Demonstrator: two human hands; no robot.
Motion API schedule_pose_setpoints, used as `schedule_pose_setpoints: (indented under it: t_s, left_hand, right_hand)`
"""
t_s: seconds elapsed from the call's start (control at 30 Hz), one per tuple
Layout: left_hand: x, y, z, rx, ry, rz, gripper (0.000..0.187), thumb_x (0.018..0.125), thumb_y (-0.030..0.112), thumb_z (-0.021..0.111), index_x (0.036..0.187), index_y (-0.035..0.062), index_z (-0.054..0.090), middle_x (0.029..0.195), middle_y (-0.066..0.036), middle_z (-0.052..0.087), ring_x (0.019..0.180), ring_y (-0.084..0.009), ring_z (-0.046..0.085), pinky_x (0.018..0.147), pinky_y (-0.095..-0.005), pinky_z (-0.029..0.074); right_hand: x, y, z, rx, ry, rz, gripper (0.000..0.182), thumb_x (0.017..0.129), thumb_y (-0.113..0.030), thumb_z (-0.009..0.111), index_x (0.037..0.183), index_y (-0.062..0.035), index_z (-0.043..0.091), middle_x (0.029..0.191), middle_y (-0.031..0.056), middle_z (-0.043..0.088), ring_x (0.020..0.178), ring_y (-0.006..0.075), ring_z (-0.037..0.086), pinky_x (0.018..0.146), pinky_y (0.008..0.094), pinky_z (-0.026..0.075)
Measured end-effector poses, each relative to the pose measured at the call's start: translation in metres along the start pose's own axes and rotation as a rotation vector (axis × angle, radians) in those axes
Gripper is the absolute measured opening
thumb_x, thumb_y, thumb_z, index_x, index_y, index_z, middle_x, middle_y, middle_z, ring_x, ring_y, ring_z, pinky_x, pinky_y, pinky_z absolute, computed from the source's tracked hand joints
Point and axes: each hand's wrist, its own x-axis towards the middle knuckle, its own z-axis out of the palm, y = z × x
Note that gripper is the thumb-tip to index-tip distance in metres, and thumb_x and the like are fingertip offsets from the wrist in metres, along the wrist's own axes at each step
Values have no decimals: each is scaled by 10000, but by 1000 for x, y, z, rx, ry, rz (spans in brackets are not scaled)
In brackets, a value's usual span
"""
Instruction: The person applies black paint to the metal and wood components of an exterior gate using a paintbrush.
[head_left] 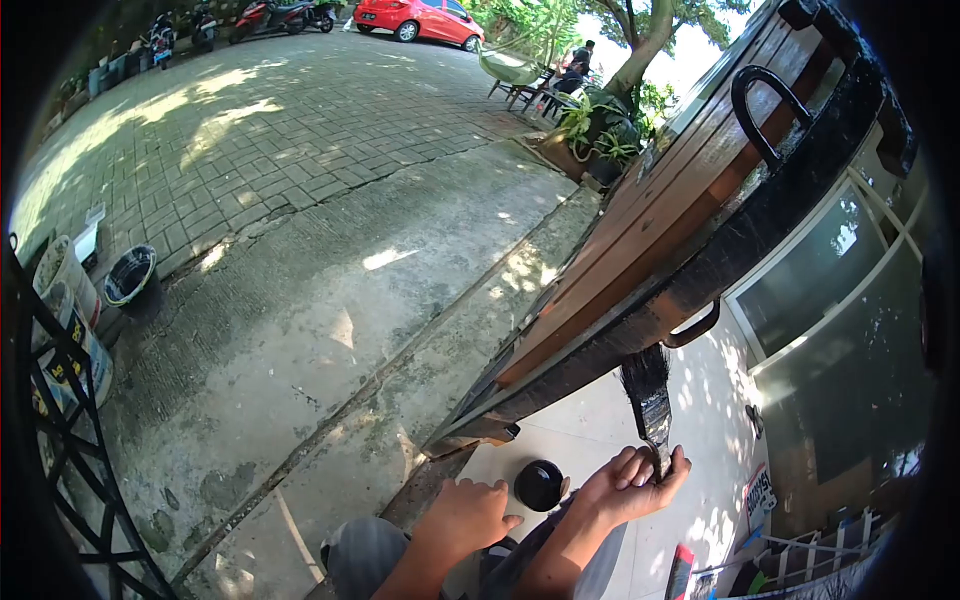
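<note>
Black paint-like liquid or lining darkened the cup (540,485) at two o'clock from the left hand (463,522), curled, its hold unclear. The right hand (632,484), nearer the frame (740,238), clamped the brush (655,412), bristles toward twelve o'clock, just below it.

An outdoor entrance area beside a building: block paving (330,120), with a red car (420,20) at twelve o'clock, motorcycles (268,18) at eleven, potted plants (610,148) at one, a slatted gate (650,225) at two, a window (815,275) at three.
</note>
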Motion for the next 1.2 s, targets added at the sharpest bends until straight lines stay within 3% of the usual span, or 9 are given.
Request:
schedule_pose_setpoints:
  t_s: [0.33, 0.47, 0.53, 0.67, 0.73, 0.8, 0.93, 1.03, 1.2]
  left_hand:
    - [7, -5, -5, -44, -42, 30, 488, 887, 441, 575, 1042, -22, 557, 885, -206, 666, 919, -408, 628, 900, -554, 420]
    - [5, -11, -2, -12, -45, 40, 524, 881, 454, 583, 1047, -42, 561, 860, -222, 663, 883, -408, 635, 830, -511, 468]
    - [6, -12, -3, -10, -46, 56, 541, 880, 461, 583, 1053, -50, 560, 851, -229, 661, 868, -410, 637, 804, -492, 483]
    - [5, -19, 3, 17, 0, 94, 568, 882, 479, 572, 1062, -59, 564, 825, -234, 659, 853, -405, 641, 771, -468, 494]
    - [6, -18, 4, 24, 15, 109, 572, 882, 486, 569, 1060, -57, 567, 827, -234, 661, 858, -402, 642, 771, -469, 493]
    - [5, -17, 2, 33, -17, 69, 599, 873, 508, 575, 1082, -53, 570, 852, -238, 663, 873, -394, 646, 776, -461, 495]
    - [0, -7, -10, 62, -75, -18, 652, 855, 555, 579, 1118, -41, 566, 896, -244, 663, 884, -392, 647, 778, -447, 498]
    - [-1, -10, -5, 51, -55, 1, 663, 842, 581, 589, 1148, -6, 569, 909, -243, 663, 887, -395, 646, 772, -437, 501]
    - [-5, -9, -6, 49, -55, -37, 622, 821, 552, 650, 1157, 33, 577, 828, -190, 663, 767, -312, 655, 684, -386, 507]
  right_hand:
    - [0, 0, -2, -3, -56, 63, 210, 920, -163, 504, 747, -167, 385, 448, -59, 247, 301, 53, 214, 315, 214, 155]
    - [6, 2, 1, 23, 29, 49, 230, 918, -148, 498, 732, -172, 364, 450, -63, 252, 295, 51, 205, 300, 211, 148]
    - [8, 1, -5, 5, -128, 64, 247, 912, -143, 504, 721, -174, 351, 451, -66, 255, 290, 49, 202, 296, 214, 148]
    - [12, -1, 8, 99, 44, 89, 233, 903, -124, 512, 745, -172, 348, 453, -69, 257, 288, 48, 223, 289, 212, 160]
    - [8, 0, 5, 110, -21, 59, 204, 896, -127, 544, 725, -158, 437, 427, -45, 273, 277, 59, 204, 295, 213, 164]
    - [9, 0, -8, 70, -168, 30, 210, 895, -122, 544, 724, -166, 430, 429, -46, 269, 282, 57, 213, 294, 208, 170]
    - [15, -4, 12, 136, -51, -11, 260, 905, -92, 508, 708, -168, 356, 433, -49, 272, 283, 55, 222, 284, 208, 171]
    - [15, -3, -3, 80, -203, -40, 264, 899, -96, 491, 718, -166, 312, 476, -47, 304, 290, 47, 245, 274, 204, 196]
    - [21, -4, -4, 230, -115, -1, 257, 896, -39, 504, 747, -124, 313, 465, -12, 339, 304, 66, 269, 285, 222, 233]
